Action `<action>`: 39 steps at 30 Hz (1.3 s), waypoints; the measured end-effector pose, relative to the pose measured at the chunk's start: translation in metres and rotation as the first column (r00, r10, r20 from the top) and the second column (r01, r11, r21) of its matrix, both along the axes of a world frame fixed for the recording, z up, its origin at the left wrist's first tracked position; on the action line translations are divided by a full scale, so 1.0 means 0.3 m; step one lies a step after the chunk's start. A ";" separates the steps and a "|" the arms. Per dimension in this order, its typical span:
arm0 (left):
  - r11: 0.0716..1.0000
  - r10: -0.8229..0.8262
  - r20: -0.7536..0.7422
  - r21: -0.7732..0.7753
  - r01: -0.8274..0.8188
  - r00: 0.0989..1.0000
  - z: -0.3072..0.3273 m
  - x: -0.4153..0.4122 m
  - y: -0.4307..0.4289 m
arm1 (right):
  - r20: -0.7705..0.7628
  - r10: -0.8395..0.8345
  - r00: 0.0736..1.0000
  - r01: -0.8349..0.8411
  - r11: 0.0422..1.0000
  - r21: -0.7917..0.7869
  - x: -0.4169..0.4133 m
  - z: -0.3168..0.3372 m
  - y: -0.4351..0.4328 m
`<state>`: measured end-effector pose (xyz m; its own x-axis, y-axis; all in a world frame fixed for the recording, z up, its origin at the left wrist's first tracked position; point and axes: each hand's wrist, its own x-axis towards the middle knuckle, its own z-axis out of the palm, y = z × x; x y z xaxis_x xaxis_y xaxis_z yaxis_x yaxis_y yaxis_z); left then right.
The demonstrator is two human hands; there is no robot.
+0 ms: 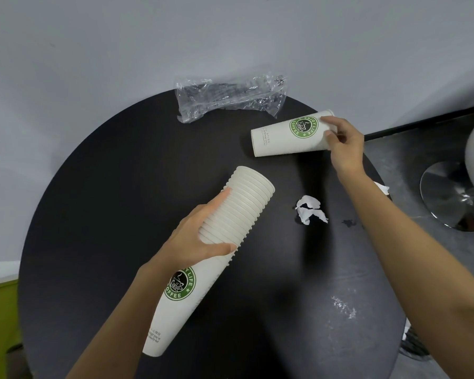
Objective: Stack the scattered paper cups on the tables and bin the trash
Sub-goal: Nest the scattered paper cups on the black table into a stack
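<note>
My left hand (200, 239) grips a long stack of white paper cups (238, 212) with a green coffee logo, tilted above the round black table (121, 187). At the table's far right, a single white cup (285, 136) with the same logo lies on its side. My right hand (345, 144) pinches that cup at its rim end. A torn scrap of white paper (309, 209) lies on the table between my two arms. A crumpled clear plastic bag (227, 97) sits at the table's far edge.
A grey wall stands right behind the table. Another white paper scrap (382, 188) peeks out at the table's right edge. A chrome chair base (452, 198) stands on the grey floor to the right. Something green (0, 318) stands low at the left.
</note>
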<state>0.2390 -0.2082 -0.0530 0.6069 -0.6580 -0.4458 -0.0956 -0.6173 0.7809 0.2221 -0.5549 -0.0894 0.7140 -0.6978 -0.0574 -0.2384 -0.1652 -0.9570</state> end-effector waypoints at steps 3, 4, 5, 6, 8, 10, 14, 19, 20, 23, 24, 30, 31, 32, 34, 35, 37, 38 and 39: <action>1.000 0.006 0.000 0.002 -0.006 1.000 0.006 0.001 0.006 | 0.026 -0.010 1.000 0.010 1.000 0.017 -0.006 0.010 0.016; 1.000 0.008 0.002 0.003 -0.008 1.000 0.008 0.000 0.010 | 0.046 -0.022 0.999 0.021 0.999 0.029 -0.008 0.014 0.021; 1.000 0.009 0.004 0.003 -0.009 1.000 0.011 0.000 0.014 | 0.064 -0.036 0.997 0.033 0.999 0.043 -0.012 0.020 0.028; 1.000 0.009 0.007 0.002 -0.009 1.000 0.014 -0.001 0.019 | 0.077 -0.049 0.996 0.045 0.998 0.053 -0.015 0.027 0.034; 1.000 0.005 0.016 -0.002 -0.005 1.000 0.020 -0.005 0.033 | 0.098 -0.063 0.993 0.058 0.997 0.057 -0.025 0.041 0.047; 1.000 0.006 0.021 -0.003 -0.006 1.000 0.027 -0.011 0.052 | 0.124 -0.067 0.990 0.059 0.996 0.065 -0.036 0.057 0.061; 0.999 0.031 0.032 -0.011 -0.031 0.999 0.046 -0.029 0.097 | 0.179 -0.057 0.982 0.041 0.995 0.090 -0.056 0.094 0.091; 1.000 0.015 0.038 -0.024 -0.014 0.999 0.077 -0.057 0.135 | 0.190 -0.007 0.982 -0.006 0.997 0.071 -0.072 0.149 0.148; 1.000 0.012 0.041 -0.027 -0.011 0.999 0.083 -0.064 0.141 | 0.184 0.010 0.983 -0.021 0.998 0.059 -0.075 0.159 0.165; 0.999 0.017 0.040 -0.042 -0.015 0.999 0.096 -0.091 0.157 | 0.175 0.077 0.982 -0.083 0.996 0.029 -0.089 0.180 0.218; 0.999 0.020 0.038 -0.046 -0.018 0.999 0.099 -0.101 0.163 | 0.172 0.105 0.979 -0.109 0.994 0.016 -0.095 0.185 0.235; 0.998 0.030 0.045 -0.054 -0.028 0.999 0.118 -0.138 0.190 | 0.147 0.262 0.954 -0.263 0.965 -0.008 -0.137 0.215 0.355; 0.998 0.028 0.049 -0.051 -0.025 0.998 0.120 -0.143 0.194 | 0.147 0.279 0.949 -0.282 0.959 -0.004 -0.146 0.219 0.372; 0.998 0.027 0.052 -0.051 -0.024 0.998 0.121 -0.148 0.199 | 0.148 0.298 0.943 -0.301 0.954 -0.001 -0.155 0.222 0.387; 0.998 0.026 0.056 -0.054 -0.023 0.998 0.124 -0.161 0.208 | 0.145 0.334 0.931 -0.337 0.942 -0.005 -0.172 0.223 0.414; 0.998 0.024 0.056 -0.055 -0.021 0.998 0.127 -0.169 0.211 | 0.140 0.348 0.927 -0.351 0.936 -0.009 -0.180 0.223 0.428; 0.998 0.027 0.054 -0.063 -0.024 0.998 0.133 -0.187 0.215 | 0.120 0.375 0.919 -0.376 0.926 -0.016 -0.195 0.224 0.455; 0.997 0.031 0.050 -0.068 -0.028 0.998 0.137 -0.196 0.216 | 0.108 0.385 0.917 -0.385 0.923 -0.019 -0.203 0.224 0.468; 0.997 0.035 0.046 -0.074 -0.032 0.998 0.141 -0.206 0.217 | 0.097 0.392 0.915 -0.392 0.920 -0.019 -0.211 0.228 0.482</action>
<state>0.1772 -0.1431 -0.0107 0.6483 -0.6667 -0.3678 -0.1139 -0.5625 0.8189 0.1589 -0.4102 -0.0212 0.9324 -0.3604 0.0257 -0.0605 -0.2258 -0.9723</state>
